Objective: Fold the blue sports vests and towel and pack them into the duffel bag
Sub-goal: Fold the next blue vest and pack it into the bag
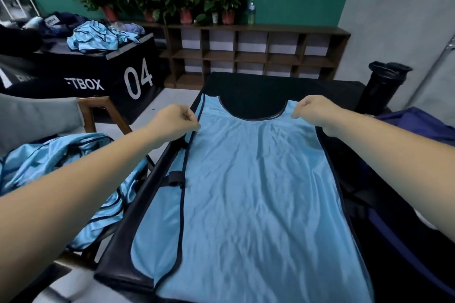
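A light blue sports vest (258,192) with dark trim lies spread flat on a black padded bench (258,86), its neck opening at the far end. My left hand (176,122) pinches the vest's left shoulder strap. My right hand (314,112) pinches the right shoulder strap. Several more blue vests (59,162) lie heaped on a chair to my left. A navy duffel bag (416,125) sits at the right edge, partly cut off by the frame. I cannot see a towel.
A black box (98,74) marked 04 stands at the back left with another pile of blue vests (98,38) and dark bags on it. A wooden shelf (258,51) with potted plants lines the far wall. A black bin (384,86) stands at the bench's far right.
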Available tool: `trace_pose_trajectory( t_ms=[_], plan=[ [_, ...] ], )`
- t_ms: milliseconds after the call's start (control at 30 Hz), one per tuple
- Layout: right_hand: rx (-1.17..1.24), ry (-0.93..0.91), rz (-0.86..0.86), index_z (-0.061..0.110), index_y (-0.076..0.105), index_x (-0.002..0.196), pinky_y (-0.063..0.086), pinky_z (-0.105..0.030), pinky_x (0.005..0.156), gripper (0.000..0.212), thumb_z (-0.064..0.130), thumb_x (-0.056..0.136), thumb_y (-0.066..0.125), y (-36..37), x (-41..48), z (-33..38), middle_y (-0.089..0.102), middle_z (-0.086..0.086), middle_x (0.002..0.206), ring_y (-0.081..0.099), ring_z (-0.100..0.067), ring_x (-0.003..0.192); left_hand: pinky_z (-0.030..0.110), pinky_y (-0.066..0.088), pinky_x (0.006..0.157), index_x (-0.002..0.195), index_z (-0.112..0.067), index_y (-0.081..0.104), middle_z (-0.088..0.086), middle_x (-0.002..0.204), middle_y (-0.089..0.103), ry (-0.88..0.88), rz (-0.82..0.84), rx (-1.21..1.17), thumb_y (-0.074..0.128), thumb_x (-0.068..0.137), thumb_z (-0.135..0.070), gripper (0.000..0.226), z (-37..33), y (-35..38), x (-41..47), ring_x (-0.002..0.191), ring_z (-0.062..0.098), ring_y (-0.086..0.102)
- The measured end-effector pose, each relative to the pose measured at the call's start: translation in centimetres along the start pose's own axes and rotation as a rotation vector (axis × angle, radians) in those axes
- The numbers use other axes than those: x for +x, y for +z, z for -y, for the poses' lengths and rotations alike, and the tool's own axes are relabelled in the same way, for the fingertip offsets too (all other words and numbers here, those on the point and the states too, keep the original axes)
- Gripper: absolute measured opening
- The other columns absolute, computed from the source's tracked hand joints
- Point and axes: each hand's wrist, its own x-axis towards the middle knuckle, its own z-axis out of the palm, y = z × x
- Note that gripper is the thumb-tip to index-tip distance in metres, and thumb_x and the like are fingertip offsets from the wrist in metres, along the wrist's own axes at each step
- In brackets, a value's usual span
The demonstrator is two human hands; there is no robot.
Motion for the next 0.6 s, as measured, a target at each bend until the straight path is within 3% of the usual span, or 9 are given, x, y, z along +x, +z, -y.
trace_pose_trajectory(
  t_ms=[67,133,233,333,467,533,600],
  plan=[
    [-0.001,-0.043,0.024,0.012,0.073,0.102,0.053,-0.039,0.085,0.010,0.017,0.093,0.076,0.3,-2.8,-0.6,0.070,-0.017,0.119,0.065,-0.027,0.098,0.035,0.053,0.069,0.094,-0.016,0.073,-0.002,0.084,0.076,0.039,0.011,0.091,0.080,0.089,-0.029,0.016,-0.7,-0.4,-3.1,0.078,0.020,0.066],
    [-0.015,-0.092,0.042,0.019,0.073,0.097,0.051,-0.033,0.073,0.008,0.019,0.091,0.078,0.7,-5.9,-1.5,0.073,-0.006,0.104,0.063,-0.021,0.084,0.038,0.055,0.070,0.091,-0.019,0.071,0.000,0.082,0.076,0.075,0.023,0.171,0.082,0.088,-0.033,0.018,-1.3,-0.7,-6.1,0.079,0.022,0.070],
    [-0.024,-0.178,0.056,0.024,0.074,0.094,0.052,-0.031,0.072,0.009,0.021,0.088,0.079,1.5,-10.8,-3.1,0.072,0.006,0.092,0.065,-0.015,0.082,0.029,0.048,0.059,0.090,-0.021,0.068,-0.003,0.078,0.073,0.101,0.060,0.253,0.082,0.089,-0.036,0.020,-1.6,-0.7,-10.2,0.071,0.015,0.067],
    [-0.096,-0.254,0.071,0.029,0.074,0.093,0.048,-0.027,0.073,0.009,0.025,0.088,0.079,2.1,-15.6,-4.8,0.072,0.010,0.089,0.063,-0.007,0.077,0.033,0.051,0.055,0.087,-0.022,0.065,-0.003,0.076,0.071,0.128,0.100,0.338,0.080,0.088,-0.037,0.022,-1.2,-0.4,-13.5,0.066,0.016,0.067],
    [-0.255,-0.343,0.073,0.029,0.071,0.087,0.044,-0.016,0.068,0.008,0.021,0.090,0.073,1.5,-20.4,-6.6,0.072,0.013,0.087,0.061,-0.001,0.074,0.027,0.045,0.052,0.082,-0.020,0.064,-0.006,0.074,0.068,0.152,0.121,0.449,0.078,0.089,-0.037,0.023,-0.6,-0.1,-16.4,0.063,0.011,0.062],
    [-0.321,-0.371,0.054,0.028,0.067,0.080,0.050,-0.020,0.068,0.013,0.019,0.090,0.068,0.8,-22.0,-7.3,0.071,0.011,0.080,0.062,-0.003,0.073,0.029,0.047,0.055,0.079,-0.020,0.063,-0.006,0.070,0.065,0.153,0.122,0.527,0.076,0.088,-0.039,0.025,-0.3,0.2,-17.5,0.066,0.014,0.062],
    [-0.409,-0.385,0.023,0.029,0.061,0.078,0.055,-0.034,0.069,0.016,0.022,0.090,0.069,0.1,-22.8,-8.4,0.068,0.009,0.073,0.062,-0.006,0.069,0.030,0.046,0.056,0.076,-0.021,0.061,-0.005,0.067,0.064,0.137,0.123,0.598,0.075,0.088,-0.042,0.028,-0.1,0.6,-18.3,0.067,0.015,0.061]
  ],
)
